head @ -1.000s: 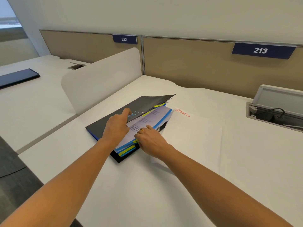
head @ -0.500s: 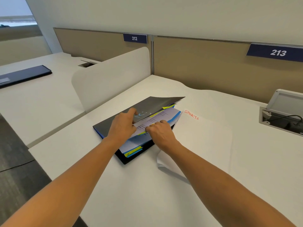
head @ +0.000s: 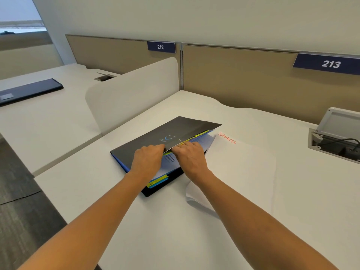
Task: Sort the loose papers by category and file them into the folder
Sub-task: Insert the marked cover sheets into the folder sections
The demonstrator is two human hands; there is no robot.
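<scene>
Two hands' fingers tucked out of sight, grip unclear, under the matte black folder [head: 155,137] cover, on smooth printed papers [head: 169,162].

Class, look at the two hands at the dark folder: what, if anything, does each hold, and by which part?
The left hand lifts the folder cover by its near edge. The right hand presses on the papers inside; grip cannot be told.

Single view: head-worn wide-angle camera, looking forward and down across the white laminate desk [head: 253,221] from its near edge. Faces the tan fabric partition panel [head: 243,78] at the back. Close range; forearms enter from the bottom edge. No second view.
</scene>
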